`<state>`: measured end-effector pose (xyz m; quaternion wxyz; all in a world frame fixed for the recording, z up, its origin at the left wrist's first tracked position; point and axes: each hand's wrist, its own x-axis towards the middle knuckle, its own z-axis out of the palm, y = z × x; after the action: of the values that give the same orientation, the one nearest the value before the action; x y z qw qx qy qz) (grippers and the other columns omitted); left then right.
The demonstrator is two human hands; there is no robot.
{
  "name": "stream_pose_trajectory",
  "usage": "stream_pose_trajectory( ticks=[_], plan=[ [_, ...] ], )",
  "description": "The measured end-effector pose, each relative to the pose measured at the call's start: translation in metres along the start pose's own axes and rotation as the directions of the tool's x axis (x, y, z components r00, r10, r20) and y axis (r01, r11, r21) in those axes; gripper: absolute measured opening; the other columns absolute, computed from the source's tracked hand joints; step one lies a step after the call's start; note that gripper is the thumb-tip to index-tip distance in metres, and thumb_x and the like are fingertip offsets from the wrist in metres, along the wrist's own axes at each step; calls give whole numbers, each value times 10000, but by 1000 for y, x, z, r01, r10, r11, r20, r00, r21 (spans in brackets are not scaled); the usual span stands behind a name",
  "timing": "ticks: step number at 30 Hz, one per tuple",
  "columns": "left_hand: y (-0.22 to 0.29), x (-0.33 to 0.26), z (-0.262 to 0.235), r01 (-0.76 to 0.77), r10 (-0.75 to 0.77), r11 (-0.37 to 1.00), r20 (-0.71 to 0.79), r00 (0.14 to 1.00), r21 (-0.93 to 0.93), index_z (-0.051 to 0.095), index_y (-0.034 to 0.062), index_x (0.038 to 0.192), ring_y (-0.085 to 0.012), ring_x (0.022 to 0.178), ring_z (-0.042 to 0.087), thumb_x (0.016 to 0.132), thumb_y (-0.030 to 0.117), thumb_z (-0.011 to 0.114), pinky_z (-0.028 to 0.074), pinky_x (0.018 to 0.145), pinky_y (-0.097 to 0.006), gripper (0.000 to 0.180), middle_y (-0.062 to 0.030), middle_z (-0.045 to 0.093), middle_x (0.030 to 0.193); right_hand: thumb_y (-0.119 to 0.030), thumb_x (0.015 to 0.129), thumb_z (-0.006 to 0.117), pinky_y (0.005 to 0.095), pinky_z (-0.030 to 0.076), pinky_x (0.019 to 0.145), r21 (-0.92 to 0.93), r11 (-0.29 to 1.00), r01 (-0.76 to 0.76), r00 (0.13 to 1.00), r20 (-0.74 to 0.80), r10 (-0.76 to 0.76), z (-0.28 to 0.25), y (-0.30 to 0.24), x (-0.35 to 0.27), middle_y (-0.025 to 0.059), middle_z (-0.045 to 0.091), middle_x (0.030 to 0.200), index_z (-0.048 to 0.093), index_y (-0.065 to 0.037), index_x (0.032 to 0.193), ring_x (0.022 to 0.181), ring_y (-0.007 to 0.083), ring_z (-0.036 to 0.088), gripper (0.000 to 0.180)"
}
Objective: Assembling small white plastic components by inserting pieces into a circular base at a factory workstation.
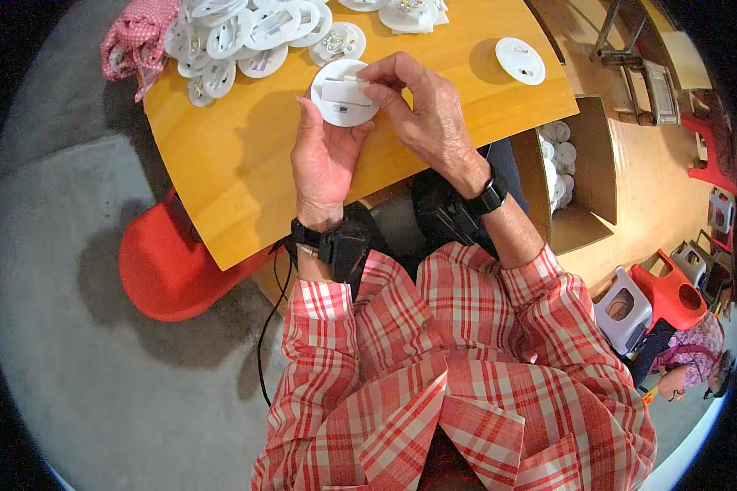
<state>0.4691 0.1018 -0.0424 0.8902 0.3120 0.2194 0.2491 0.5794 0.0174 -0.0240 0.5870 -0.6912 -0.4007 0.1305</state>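
My left hand (323,159) holds a round white plastic disc (341,102) from below, above the wooden table (237,155). My right hand (422,110) comes over it from the right, and its fingertips pinch a small white rectangular piece on the disc's face. Both wrists wear black bands. Behind the disc lies a heap of several similar white discs (246,33).
One single white disc (520,60) lies on the table's right side. A cardboard box (577,176) with more white discs stands on the floor to the right. A red stool (168,266) sits under the table's left edge. A pink patterned cloth (137,41) lies at the far left.
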Motion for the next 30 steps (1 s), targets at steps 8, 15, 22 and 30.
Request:
stream_pose_trajectory(
  ticks=[8,15,22,30],
  plan=[
    [-1,0,-3,15,-15,1000,-7,1000,13,374,60,1296,-208,1079,497,926,467,384,460,842,-340,550,-84,485,1232,-122,770,634,367,484,599,-110,990,86,996,3,-86,-3,8,0,136,609,755,616,-29,822,694,307,605,108],
    [2,-2,-3,16,-17,999,9,1000,47,375,56,1287,-226,1071,505,929,479,361,474,835,-349,555,-98,486,1227,-115,763,624,378,472,606,-193,962,194,981,15,-195,-7,7,-1,111,560,736,631,-67,859,695,303,576,107],
    [3,-3,2,1,0,998,-11,1000,70,362,63,1289,-236,1041,522,918,514,355,458,837,-350,585,-96,485,1225,-73,767,601,370,463,641,-203,953,224,974,73,-213,-13,9,-6,94,524,748,636,-116,961,726,283,553,201],
    [2,-3,1,-31,33,995,-29,999,96,351,66,1291,-237,1107,500,897,546,360,457,880,-374,621,-101,478,1235,-75,794,588,349,460,635,-129,968,217,973,104,-205,-15,15,-3,93,529,753,637,-124,981,724,267,554,199]
  ],
)
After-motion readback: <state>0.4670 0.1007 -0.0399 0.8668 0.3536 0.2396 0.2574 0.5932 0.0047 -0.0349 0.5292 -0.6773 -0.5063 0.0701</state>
